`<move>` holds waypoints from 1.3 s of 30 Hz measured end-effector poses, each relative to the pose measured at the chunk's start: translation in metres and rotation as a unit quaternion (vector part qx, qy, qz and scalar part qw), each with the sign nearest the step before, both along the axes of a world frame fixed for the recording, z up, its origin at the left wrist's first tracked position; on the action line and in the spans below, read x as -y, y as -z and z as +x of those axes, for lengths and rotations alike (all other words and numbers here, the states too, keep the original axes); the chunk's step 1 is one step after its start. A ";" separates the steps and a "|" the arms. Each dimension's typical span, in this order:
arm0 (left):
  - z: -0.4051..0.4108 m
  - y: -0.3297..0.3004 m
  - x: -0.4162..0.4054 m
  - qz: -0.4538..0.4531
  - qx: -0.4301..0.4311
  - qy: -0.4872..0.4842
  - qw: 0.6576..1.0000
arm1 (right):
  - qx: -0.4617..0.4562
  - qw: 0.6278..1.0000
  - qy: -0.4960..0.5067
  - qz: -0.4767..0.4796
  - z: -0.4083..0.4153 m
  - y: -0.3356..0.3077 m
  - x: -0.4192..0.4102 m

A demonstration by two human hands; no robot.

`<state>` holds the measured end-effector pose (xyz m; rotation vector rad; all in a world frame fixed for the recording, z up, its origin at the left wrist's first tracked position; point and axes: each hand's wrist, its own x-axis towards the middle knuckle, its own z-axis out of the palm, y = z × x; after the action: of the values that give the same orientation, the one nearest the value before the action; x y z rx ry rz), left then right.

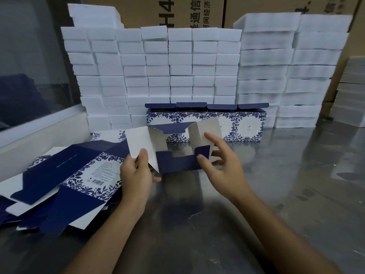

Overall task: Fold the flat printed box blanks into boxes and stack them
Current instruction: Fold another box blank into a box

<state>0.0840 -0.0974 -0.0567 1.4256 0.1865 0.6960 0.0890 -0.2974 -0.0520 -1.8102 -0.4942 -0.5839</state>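
Note:
A half-opened box blank (177, 163), navy outside and grey-white inside, is held above the steel table with its end flaps spread open. My left hand (136, 175) grips its left white flap, thumb on top. My right hand (221, 161) pinches the right side, the thumb on the navy flap and the index finger pressing the grey side flap. A loose pile of flat blanks (65, 180) with blue floral print lies to the left. Several folded boxes (245, 125) stand in a row behind, lids up.
White foam blocks (167, 76) are stacked in a wall behind the folded boxes, with brown cartons (152, 10) above them. A glass partition (29, 66) and its white ledge run along the left. The steel table (286, 184) extends to the right.

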 end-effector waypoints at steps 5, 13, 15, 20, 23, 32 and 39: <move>-0.004 0.000 0.004 0.056 0.015 0.016 0.998 | 0.039 0.995 0.077 0.049 0.004 0.001 0.000; -0.010 0.009 0.002 0.282 -0.002 0.024 0.959 | 0.073 0.989 0.112 0.065 0.002 -0.004 0.000; -0.008 0.012 0.004 0.282 -0.010 0.030 0.959 | 0.072 0.989 0.107 0.072 0.002 -0.005 0.001; -0.009 0.007 0.012 0.183 -0.045 0.060 0.980 | 0.093 0.984 0.114 0.099 0.004 -0.005 -0.005; -0.012 0.000 0.017 0.110 -0.053 0.084 0.989 | 0.062 0.986 0.132 0.080 0.003 -0.002 -0.009; -0.026 -0.008 0.032 0.041 -0.046 0.159 0.985 | -0.066 0.997 -0.015 -0.026 -0.008 0.008 -0.028; -0.030 -0.008 0.034 0.039 -0.047 0.169 0.984 | -0.073 0.995 -0.019 -0.072 -0.008 0.009 -0.028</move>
<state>0.0543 -0.1312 -0.0490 1.5198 -0.0122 0.3602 0.0806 -0.2690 -0.0612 -1.9599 -0.4791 -0.3950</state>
